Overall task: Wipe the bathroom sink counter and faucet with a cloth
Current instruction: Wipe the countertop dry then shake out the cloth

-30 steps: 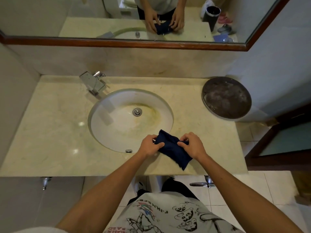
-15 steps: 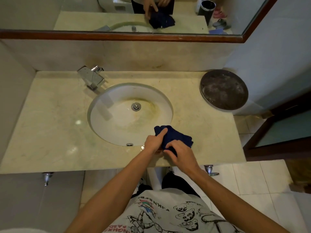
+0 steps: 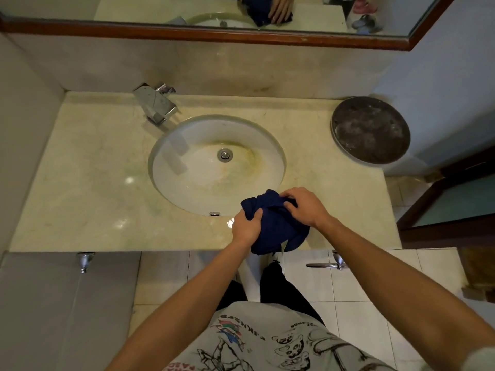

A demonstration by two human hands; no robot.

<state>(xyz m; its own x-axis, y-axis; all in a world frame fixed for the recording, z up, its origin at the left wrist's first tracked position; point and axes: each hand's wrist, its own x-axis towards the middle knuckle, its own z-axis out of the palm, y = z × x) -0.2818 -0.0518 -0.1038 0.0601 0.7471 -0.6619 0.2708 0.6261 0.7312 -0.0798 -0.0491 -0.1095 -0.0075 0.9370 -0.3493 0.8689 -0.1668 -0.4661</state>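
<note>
Head view, cloth: a dark navy blue cloth [image 3: 276,223], bunched into a rumpled wad, sits at the front edge of the counter just right of the basin's near rim; its lower fold hangs a little past the counter lip.
Head view, left hand: the left hand [image 3: 247,226] grips the cloth's left side, thumb curled over the top of the fabric and the other fingers tucked under or behind it.
Head view, right hand: the right hand [image 3: 302,206] lies over the cloth's upper right part, fingers bent and pinching into the folds.
Head view, counter: the pale beige marble counter [image 3: 88,183] runs wall to wall, glossy, with small light glints near the front left.
Head view, sink: the white oval undermount sink basin [image 3: 192,178] is set in the middle of the counter, with yellowish staining around the chrome drain [image 3: 224,155]; the stains may be residue or discolouration, which the picture does not settle.
Head view, faucet: the angular chrome faucet [image 3: 155,103] stands at the basin's back left, spout angled toward the bowl.
Head view, tray: a round dark metal tray [image 3: 371,129] with whitish smears rests on the counter's back right corner, well apart from the hands.
Head view, mirror: the wood-framed mirror [image 3: 214,36] above the backsplash reflects the cloth and one hand.
</note>
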